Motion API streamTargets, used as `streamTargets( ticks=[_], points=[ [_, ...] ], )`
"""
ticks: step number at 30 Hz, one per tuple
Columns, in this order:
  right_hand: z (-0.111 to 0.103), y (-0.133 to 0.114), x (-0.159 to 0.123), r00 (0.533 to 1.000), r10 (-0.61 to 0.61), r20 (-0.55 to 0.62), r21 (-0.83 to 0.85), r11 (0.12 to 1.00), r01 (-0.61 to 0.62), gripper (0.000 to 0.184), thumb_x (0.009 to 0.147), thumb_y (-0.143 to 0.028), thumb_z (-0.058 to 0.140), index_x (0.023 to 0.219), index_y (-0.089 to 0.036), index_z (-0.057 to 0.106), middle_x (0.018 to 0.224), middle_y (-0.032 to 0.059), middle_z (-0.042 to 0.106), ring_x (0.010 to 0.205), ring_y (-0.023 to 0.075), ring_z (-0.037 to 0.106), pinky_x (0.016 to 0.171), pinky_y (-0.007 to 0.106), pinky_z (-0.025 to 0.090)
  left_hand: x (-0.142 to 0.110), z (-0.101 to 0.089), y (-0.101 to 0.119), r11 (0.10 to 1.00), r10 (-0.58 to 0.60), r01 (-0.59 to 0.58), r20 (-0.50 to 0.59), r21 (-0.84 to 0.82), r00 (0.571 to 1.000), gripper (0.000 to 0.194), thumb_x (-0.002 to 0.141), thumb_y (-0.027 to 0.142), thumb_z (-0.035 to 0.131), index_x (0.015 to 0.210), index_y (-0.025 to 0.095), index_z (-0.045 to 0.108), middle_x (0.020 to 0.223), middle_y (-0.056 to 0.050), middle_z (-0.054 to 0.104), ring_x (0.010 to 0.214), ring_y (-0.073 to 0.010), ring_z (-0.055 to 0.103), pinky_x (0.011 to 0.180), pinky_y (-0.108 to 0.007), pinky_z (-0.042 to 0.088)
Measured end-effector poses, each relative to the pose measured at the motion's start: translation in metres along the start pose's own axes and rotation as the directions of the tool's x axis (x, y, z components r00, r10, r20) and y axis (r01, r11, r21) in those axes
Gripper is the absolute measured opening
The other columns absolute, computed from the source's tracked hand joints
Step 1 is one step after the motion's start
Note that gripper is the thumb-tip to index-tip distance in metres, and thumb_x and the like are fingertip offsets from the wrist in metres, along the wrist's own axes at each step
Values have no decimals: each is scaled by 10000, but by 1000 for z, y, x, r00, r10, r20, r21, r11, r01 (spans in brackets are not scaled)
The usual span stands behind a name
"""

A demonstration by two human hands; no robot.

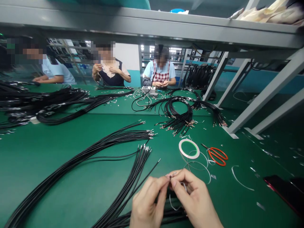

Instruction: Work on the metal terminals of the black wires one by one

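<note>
My L grip [147,199] & R grip [193,194] pinch a wire tip [174,174], prob. light, stiffish & slippery, best held just behind its end.

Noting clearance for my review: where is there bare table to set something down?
Widest: green tabletop between the far-left cables and the long curved bundle; another patch lies between that and the nearer bundle. Crowded: around left hand, right hand, white roll, scissors.
</note>
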State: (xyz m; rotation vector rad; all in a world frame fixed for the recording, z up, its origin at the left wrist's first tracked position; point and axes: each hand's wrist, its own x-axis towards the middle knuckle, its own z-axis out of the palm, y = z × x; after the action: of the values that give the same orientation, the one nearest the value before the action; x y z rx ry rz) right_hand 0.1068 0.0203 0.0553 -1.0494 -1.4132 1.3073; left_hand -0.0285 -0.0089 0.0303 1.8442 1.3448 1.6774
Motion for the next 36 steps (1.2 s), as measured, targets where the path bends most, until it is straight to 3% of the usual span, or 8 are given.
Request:
streamTargets(
  ticks=[22,29,36],
  points=[
    [-2,-4,1,999,5,33,0,1000,-5,257,891,-374,591,713,-189,587,803,59,662,795,205,637,709,284,511,-1,-5,-3,1000,0,0,121,-5,993,456,871,25,560,1255,263,629,885,-59,684,742,-153,650,685,-236,552],
    [-2,-5,1,999,14,40,5,1000,-14,244,890,-352,602,715,-183,594,748,29,630,744,181,618,681,260,501,-1,-2,-1,993,-96,100,67,-68,993,392,888,81,565,1216,269,664,800,-32,649,695,-139,624,647,-228,523],
    [-2,-6,2,999,19,44,-5,1000,-19,243,896,-362,592,736,-181,611,763,37,651,753,184,629,693,262,509,0,-3,-2,963,-212,228,117,-144,970,295,879,156,599,1131,256,716,803,-43,671,717,-158,656,675,-251,558]
  ],
)
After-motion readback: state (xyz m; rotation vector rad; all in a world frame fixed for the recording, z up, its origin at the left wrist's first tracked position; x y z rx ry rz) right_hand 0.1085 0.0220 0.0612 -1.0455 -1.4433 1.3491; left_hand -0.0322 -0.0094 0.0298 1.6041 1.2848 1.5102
